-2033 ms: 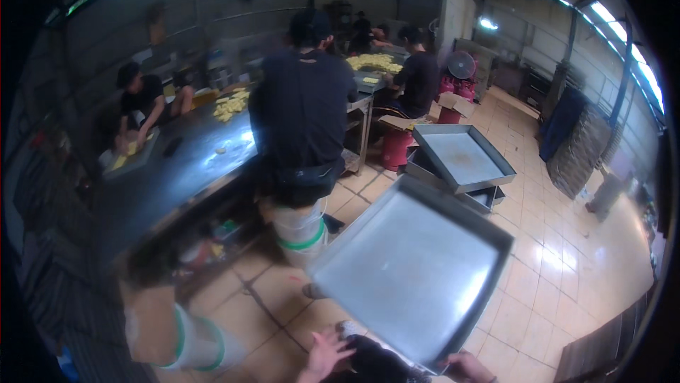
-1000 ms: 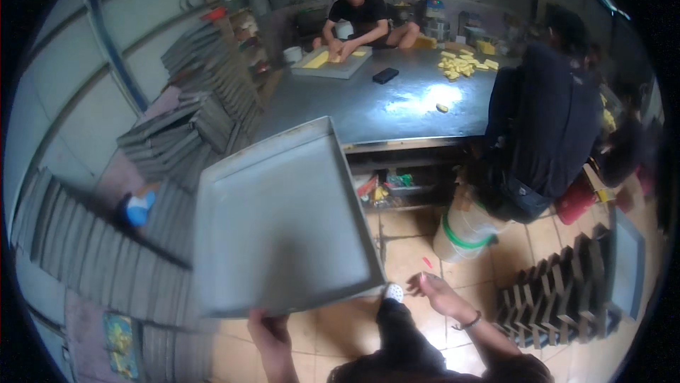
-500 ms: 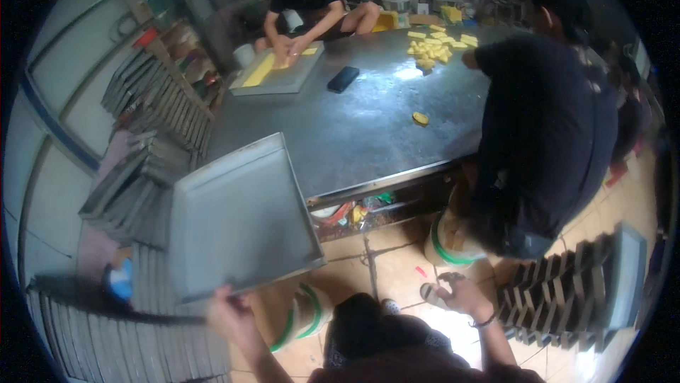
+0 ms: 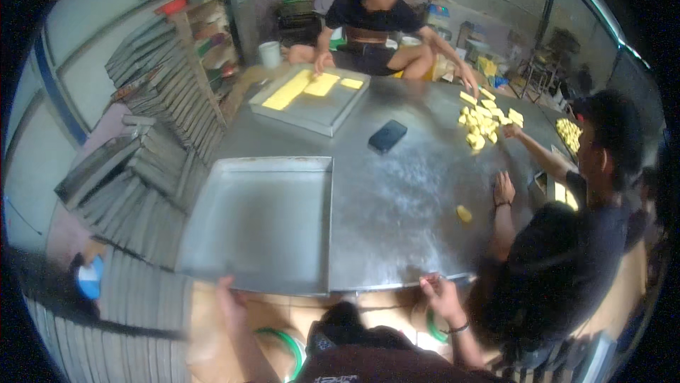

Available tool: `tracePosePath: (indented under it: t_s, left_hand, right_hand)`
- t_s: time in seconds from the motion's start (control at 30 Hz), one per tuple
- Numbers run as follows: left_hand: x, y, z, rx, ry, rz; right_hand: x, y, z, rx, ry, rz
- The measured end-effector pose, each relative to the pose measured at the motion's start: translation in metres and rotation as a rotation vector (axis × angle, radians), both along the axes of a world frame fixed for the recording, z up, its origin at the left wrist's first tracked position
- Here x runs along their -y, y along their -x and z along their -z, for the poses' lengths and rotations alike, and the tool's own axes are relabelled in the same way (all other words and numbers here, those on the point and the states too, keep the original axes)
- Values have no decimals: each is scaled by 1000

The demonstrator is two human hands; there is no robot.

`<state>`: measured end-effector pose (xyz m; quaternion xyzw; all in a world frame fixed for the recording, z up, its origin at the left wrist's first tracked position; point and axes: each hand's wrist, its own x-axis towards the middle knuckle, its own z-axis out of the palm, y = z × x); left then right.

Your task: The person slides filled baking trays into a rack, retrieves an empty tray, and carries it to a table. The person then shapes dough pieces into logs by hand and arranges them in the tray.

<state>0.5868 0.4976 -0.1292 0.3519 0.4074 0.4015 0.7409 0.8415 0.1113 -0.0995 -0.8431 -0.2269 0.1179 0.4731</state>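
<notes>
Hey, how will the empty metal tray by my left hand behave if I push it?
The rectangular metal tray looks stiff, with straight upright walls. It's probably light for its size, being empty and shallow. Wide and flat, it seems likelier to slide on the smooth tabletop than tip.

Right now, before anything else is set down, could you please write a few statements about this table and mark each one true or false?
1. The left hand is at the near edge of the large metal tray. True.
2. The right hand holds the dark flat device. False: the device lies on the tabletop, apart from that hand.
3. The farther tray has yellow pieces in it. True.
4. The lone yellow piece lies inside the large metal tray. False: it lies on the tabletop, to the right of that tray.
5. The co-worker on the far side has one hand by the yellow pile. True.
</notes>
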Motion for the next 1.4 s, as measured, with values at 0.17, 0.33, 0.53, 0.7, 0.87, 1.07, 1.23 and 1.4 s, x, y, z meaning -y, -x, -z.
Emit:
tracePosePath:
  t_s: [0.17,0.33,0.53,0.7,0.87,1.07,1.23,1.4]
  left_hand:
    - [-47,-58,-23,-174,-31,-59]
    - [-80,-93,30,-645,-326,-303]
    - [27,-187,-13,-759,-1063,-456]
    - [116,-273,6,-381,-807,239]
    - [129,-327,58,-641,-1288,615]
    - [147,-369,39,-832,-1054,493]
    - [151,-398,0,-950,-1208,827]
    - [121,-478,4,-989,-1205,844]
  right_hand:
    - [-38,-71,4,147,122,16]
    - [-44,-117,13,74,155,76]
    - [-45,-183,21,66,315,28]
    - [-64,-269,7,163,190,68]
    - [-90,-350,-2,-9,-70,286]
    - [-60,-481,68,85,358,677]
    - [-70,-566,48,130,565,879]
    - [-79,-656,37,76,588,933]
